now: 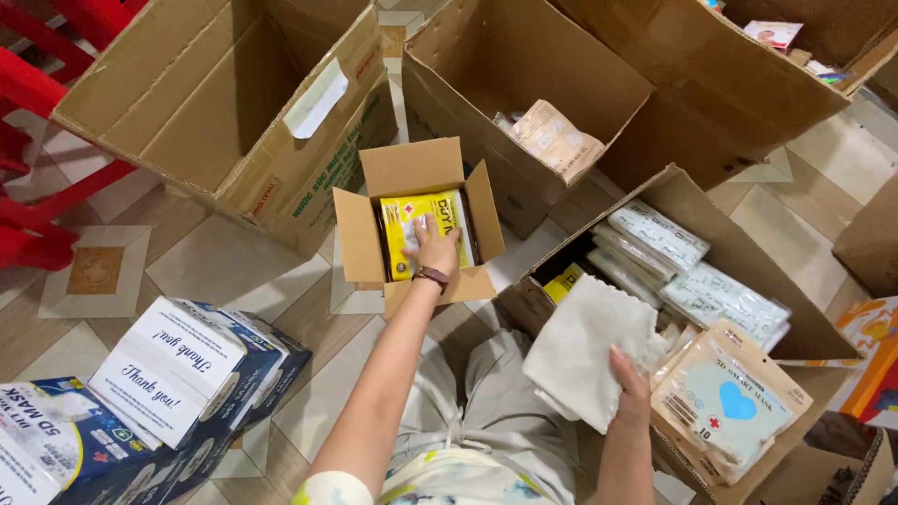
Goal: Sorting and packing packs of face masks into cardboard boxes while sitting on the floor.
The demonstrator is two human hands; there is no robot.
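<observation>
A: What does the person wear?
B: Light grey trousers (505,411), creased at the knees, and a pale top (449,479) with yellow and green print.
A: Sleeves?
B: Short; one cream sleeve (329,488) ends above the elbow. Both forearms are bare.
A: Anything on the wrists?
B: A dark band (431,275) circles the left wrist.

Left hand (435,251) on packet (423,230) in small box (360,238); cloth (589,346) in right hand (631,388), beside packed carton (748,271).
</observation>
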